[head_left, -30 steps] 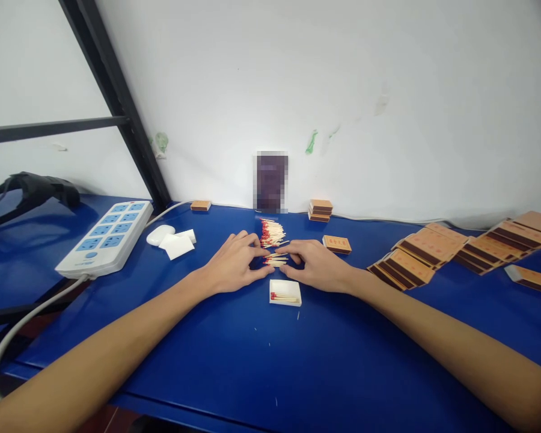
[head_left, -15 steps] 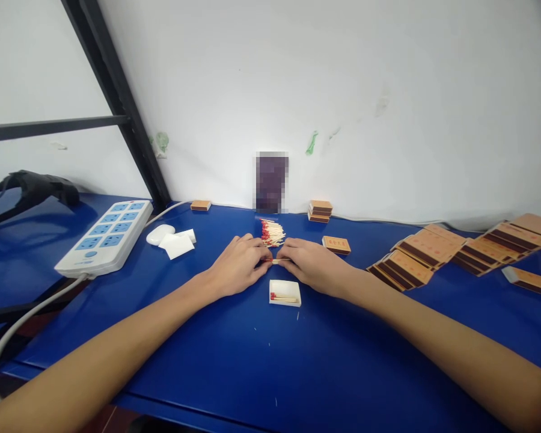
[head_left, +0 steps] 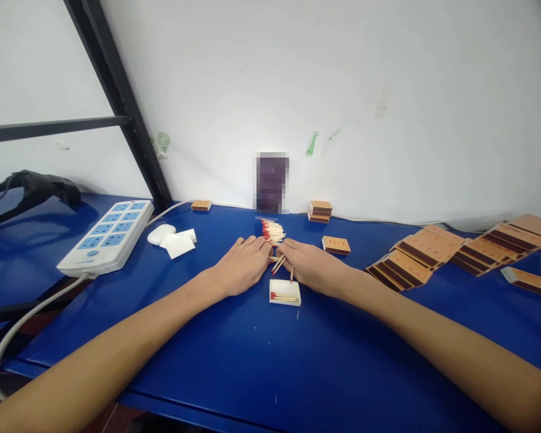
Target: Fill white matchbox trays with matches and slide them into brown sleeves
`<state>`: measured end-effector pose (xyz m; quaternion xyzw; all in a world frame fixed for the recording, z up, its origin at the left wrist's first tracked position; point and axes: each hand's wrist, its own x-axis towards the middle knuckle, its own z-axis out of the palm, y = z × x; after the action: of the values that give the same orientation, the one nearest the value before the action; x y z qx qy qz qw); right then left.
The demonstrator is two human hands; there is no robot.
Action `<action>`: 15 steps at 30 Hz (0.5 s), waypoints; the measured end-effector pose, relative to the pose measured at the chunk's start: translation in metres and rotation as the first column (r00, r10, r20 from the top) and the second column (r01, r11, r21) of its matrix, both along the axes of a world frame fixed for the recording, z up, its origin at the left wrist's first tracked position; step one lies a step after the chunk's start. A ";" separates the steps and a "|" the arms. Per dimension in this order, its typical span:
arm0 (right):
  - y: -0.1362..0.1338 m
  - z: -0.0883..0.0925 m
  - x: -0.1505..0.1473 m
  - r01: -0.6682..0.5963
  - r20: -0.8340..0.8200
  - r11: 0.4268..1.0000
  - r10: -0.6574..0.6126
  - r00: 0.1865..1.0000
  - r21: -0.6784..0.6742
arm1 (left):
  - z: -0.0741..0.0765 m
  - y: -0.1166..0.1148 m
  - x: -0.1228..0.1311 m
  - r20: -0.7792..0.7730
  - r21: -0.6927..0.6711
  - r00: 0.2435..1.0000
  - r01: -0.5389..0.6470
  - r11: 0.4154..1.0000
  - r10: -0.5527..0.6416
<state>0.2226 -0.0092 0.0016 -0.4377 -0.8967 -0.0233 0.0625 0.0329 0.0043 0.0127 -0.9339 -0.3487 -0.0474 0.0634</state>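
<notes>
My right hand (head_left: 314,262) is closed on a few matches (head_left: 278,264), which slant down to the left from its fingertips. One more match (head_left: 291,274) hangs from its underside with the red head low. My left hand (head_left: 244,266) meets it from the left, fingers curled and pinching at the ends of matches; its fingertips are partly hidden. Just below both hands lies an open white matchbox tray (head_left: 284,285) with several red-headed matches (head_left: 285,297) along its near side. Beyond the fingertips is a heap of loose matches (head_left: 273,231), heads mostly left.
Matchboxes are stacked (head_left: 320,211) by the wall, and a single matchbox (head_left: 336,245) lies right of my hands. Many flat matchbox sleeves (head_left: 428,246) spread at right. Left are a power strip (head_left: 108,234), a white case (head_left: 161,234) and white paper (head_left: 178,245). The table (head_left: 234,361) is blue.
The matches between my fingers have swung from lying level to slanting downward, and one now hangs below my right hand. Both hands have barely shifted.
</notes>
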 end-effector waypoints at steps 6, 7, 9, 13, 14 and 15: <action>0.001 0.002 0.001 0.004 -0.038 0.999 -0.005 0.999 -0.042 | 0.001 0.001 0.000 0.007 -0.043 0.999 -0.034 0.999 0.034; 0.001 0.002 0.001 0.003 -0.048 0.999 -0.006 0.999 -0.048 | 0.001 0.001 0.000 0.006 -0.046 0.999 -0.033 0.998 0.033; 0.001 0.002 0.001 0.001 -0.065 0.998 -0.005 0.998 -0.059 | 0.000 0.001 0.000 0.004 -0.044 1.000 -0.019 0.999 0.019; 0.000 0.003 0.002 -0.002 -0.084 0.997 -0.004 0.996 -0.075 | -0.001 0.001 -0.001 -0.014 -0.009 1.000 -0.004 1.000 0.004; -0.001 0.004 0.002 0.001 -0.086 0.997 -0.008 0.996 -0.083 | -0.001 0.001 -0.001 -0.020 -0.003 1.000 0.001 1.000 -0.001; -0.001 0.004 0.002 0.006 -0.087 0.996 -0.014 0.996 -0.092 | -0.001 0.000 -0.001 -0.021 -0.001 1.000 0.006 1.000 -0.006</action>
<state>0.2246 -0.0103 0.0056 -0.4451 -0.8910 0.0369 0.0813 0.0319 0.0047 0.0112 -0.9353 -0.3454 -0.0375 0.0666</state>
